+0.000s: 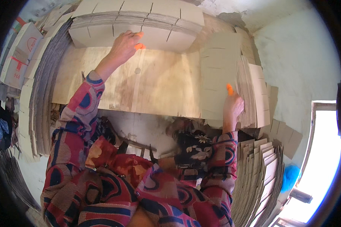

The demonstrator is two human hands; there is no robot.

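- I see the left hand (124,44) at the front face of the far stack of slotted cardboard strips (136,18). Its orange-covered thumb and forefinger are a little apart over the lowest strip; whether they pinch it, I cannot tell.
- The right hand (233,106) is at the right edge of a long slotted cardboard sheet (218,72), lower down than its middle. The grip looks narrow: the orange finger cover (230,89) of the thumb lies on the face, the other fingers are hidden. Probably it holds there because this edge is easy to reach.
- This sheet stands lengthwise at the right side of the plywood tabletop (163,87), just beside the right cardboard stack (258,92). Its near end seems to pass the front edge of the board.
- The left cardboard stack (45,81) and the other two border the plywood, I suppose so that the middle serves for working.
- Between the left stack and the sheet, bare wood gives wide room sideways. At the right, sheet and stack are close, so there the room is tight.
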